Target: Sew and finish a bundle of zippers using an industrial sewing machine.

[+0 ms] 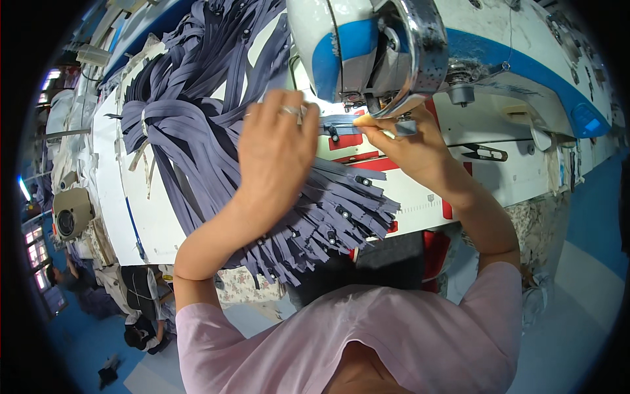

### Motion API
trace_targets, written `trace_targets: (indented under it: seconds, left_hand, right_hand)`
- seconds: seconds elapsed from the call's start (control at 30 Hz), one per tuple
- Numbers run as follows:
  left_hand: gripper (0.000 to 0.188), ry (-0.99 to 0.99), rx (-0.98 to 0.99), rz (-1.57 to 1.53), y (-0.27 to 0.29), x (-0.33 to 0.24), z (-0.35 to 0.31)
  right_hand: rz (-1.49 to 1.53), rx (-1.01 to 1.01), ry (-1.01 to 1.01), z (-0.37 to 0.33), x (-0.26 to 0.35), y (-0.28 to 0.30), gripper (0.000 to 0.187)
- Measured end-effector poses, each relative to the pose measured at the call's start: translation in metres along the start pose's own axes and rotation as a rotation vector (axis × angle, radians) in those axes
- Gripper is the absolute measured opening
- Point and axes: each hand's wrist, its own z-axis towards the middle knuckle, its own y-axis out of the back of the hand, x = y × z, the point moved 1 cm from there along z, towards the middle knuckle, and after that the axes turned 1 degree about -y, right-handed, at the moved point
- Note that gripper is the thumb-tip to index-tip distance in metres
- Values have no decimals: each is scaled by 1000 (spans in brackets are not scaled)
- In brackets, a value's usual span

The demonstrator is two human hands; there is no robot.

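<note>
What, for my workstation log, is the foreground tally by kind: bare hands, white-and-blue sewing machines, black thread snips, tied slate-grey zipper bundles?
Left hand and right hand: 2
Sewing machine: 1
Thread snips: 1
Zipper bundle: 1
Total: 5

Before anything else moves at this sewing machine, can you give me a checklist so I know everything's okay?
1. Right hand has a grip on the zipper at the machine: ok, thumb and finger pinch its right end.
2. Left hand grips the zipper too: cannot tell, its fingertips' contact is hidden.
3. Fingers well away from the sewing machine head: not ok, the right fingertips are right beside its lower end.
4. Needle placed properly: cannot tell, it is not clear in this view.
5. Zipper bundle tied: ok, a pale tie goes around it.
6. Thread snips out of the way: ok, they lie apart from both hands.
</note>
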Motion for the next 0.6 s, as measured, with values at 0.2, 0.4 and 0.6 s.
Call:
trace_targets:
  seconds: [0.2, 0.4, 0.6]
  left_hand:
    - [14, 73, 19, -513, -25, -16, 2]
    - [14, 163, 11, -673, -39, 0, 1]
    - [12, 236, 76, -696, -40, 1, 1]
  right_hand:
    - [48, 22, -8, -7, -3, 3, 19]
    - [298, 63, -199, -10, -12, 0, 19]
    - [147, 109, -235, 0, -1, 4, 19]
